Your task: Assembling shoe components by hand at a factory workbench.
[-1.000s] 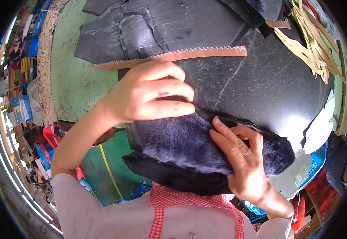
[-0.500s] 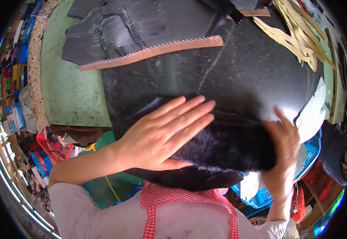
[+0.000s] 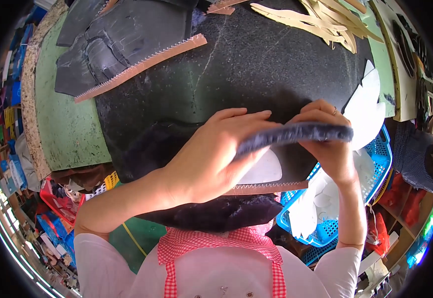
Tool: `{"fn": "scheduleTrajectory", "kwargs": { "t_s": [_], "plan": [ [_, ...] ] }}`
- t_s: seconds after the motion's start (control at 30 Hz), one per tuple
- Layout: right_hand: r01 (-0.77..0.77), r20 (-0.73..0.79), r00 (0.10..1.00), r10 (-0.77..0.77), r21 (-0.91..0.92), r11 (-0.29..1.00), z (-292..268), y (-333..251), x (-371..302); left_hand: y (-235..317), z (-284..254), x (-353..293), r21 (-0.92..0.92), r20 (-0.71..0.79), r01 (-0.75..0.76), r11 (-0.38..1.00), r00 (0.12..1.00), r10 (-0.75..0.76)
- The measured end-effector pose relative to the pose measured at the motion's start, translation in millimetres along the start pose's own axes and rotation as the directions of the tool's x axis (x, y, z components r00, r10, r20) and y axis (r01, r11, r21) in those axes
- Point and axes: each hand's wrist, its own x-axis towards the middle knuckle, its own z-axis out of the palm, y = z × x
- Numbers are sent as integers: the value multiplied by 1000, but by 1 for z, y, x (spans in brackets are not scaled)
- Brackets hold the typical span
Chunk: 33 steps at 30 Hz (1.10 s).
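Note:
Both hands hold a dark blue-black furry strip-like piece [image 3: 301, 133] up off the table, seen nearly edge-on. My left hand [image 3: 221, 144] closes on its left end, with the fingers above and the thumb below. At the right end my right hand [image 3: 328, 141] grips it with curled fingers, a ring showing on one of them. Under the raised piece lie a pale, rounded flat shape [image 3: 263, 169] and a brown strip with white zigzag stitching [image 3: 286, 186]. More dark fur [image 3: 221, 213] hangs over the table's near edge, against a red-checked apron. My left forearm partly hides the fur beneath it.
Grey shaped panels [image 3: 127, 44] with a stitched brown strip [image 3: 142, 67] lie at the far left of the black work surface [image 3: 256, 69]. Cream strips [image 3: 321, 22] are piled at the far right. White sheets [image 3: 365, 109] overhang a blue basket [image 3: 383, 154] of white pieces.
The furry piece, lying flat before, is now lifted and turned on edge between both hands. My left hand has gone from lying flat to gripping. The view has shifted right.

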Motion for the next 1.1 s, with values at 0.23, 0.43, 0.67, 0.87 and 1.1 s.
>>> {"fn": "scheduleTrajectory", "kwargs": {
  "t_s": [0.23,0.43,0.67,0.87,1.1],
  "plan": [
    [387,259,919,-297,-456,801,-35,1,-10,4,15,-29,577,239,-131,806,971,-13],
    [-33,120,991,62,-230,973,-14,-28,-8,-5,19,-32,617,163,-170,768,983,87],
    [37,477,869,-134,207,978,-22,-55,1,58,-9,-75,512,135,-209,833,977,162],
    [139,379,921,-94,-92,986,-13,-40,17,29,2,-98,263,374,-237,935,919,128],
    [138,386,913,-130,7,990,-19,-40,66,20,-91,38,824,-122,-56,565,955,271]
  ]
}}
